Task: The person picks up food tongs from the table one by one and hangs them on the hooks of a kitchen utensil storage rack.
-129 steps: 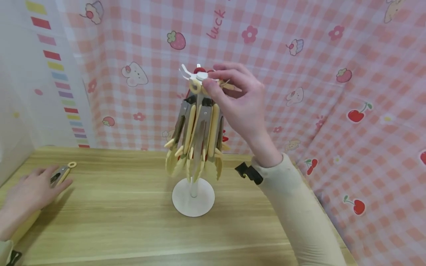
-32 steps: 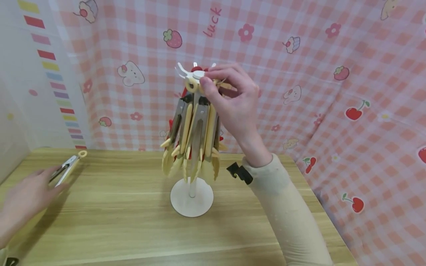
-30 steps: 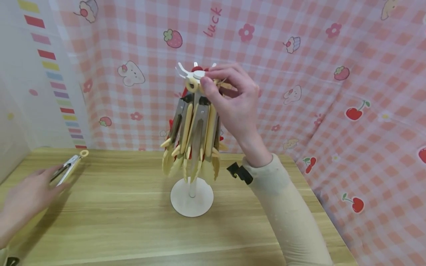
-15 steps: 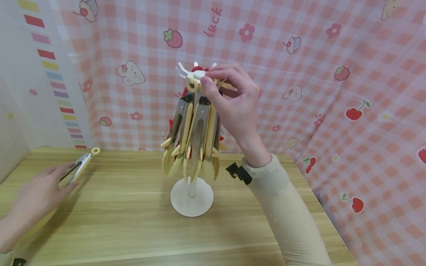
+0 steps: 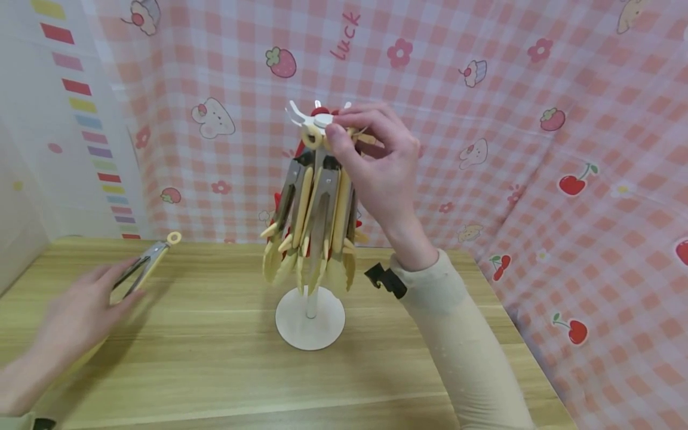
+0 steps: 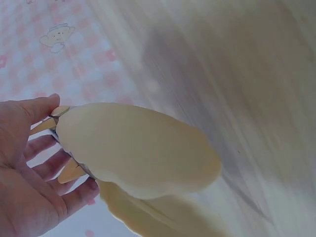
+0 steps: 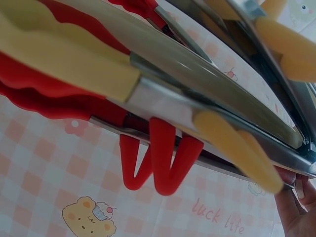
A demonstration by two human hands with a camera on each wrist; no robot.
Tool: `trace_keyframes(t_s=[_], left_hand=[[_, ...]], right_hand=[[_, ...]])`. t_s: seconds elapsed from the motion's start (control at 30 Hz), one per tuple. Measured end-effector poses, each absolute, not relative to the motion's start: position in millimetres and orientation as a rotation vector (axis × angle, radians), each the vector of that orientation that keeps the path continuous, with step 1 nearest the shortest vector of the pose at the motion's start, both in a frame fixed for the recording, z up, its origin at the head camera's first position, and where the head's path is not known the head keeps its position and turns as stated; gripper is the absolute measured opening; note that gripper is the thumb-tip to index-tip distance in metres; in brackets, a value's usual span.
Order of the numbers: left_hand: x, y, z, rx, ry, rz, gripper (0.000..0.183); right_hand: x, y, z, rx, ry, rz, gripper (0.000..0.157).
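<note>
My left hand [image 5: 80, 313] grips a pair of cream-and-steel tongs [image 5: 146, 266] around the middle, over the left of the table, with their ring end pointing away. The left wrist view shows the tongs' broad cream heads [image 6: 133, 148] reaching out past the fingers. At the top of a white rotating rack [image 5: 323, 120], my right hand [image 5: 384, 161] pinches the hub between thumb and fingers. Several cream-and-steel tongs [image 5: 325, 203] hang heads down from its hooks. Behind these hang red tongs [image 7: 163, 163], partly hidden in the head view but plain in the right wrist view.
The rack's round white base [image 5: 310, 334] stands on the wooden table [image 5: 215, 358]. A pink checked cloth [image 5: 242, 77] hangs behind and along the right side. A pale wall panel [image 5: 32, 137] borders the left. At least two white hooks [image 5: 294, 112] show at the rack's upper left.
My left hand has carried the tongs rightward, out from the far left, and their ring end shows farther out. The right hand keeps its hold at the rack top; the view shifted slightly.
</note>
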State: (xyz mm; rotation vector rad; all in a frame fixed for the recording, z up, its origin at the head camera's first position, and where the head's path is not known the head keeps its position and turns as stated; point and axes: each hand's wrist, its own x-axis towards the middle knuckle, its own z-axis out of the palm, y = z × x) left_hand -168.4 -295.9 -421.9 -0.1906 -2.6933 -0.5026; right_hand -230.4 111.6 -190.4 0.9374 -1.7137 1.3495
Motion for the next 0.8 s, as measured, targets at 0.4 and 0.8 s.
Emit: trace_keyframes(t_s=[0.4,0.8], left_hand=[[-165.0,-277.0,-413.1,-0.213,-2.600,-0.513,0.063],[-161.2,-258.9,-406.1,-0.279,-2.401,-0.574,0.069]], right_hand=[[-230.8,110.3,-191.9,0.926,-1.701,1.364,0.021],[-232.9,108.9,-192.6,0.934,-1.675,1.368,0.020]])
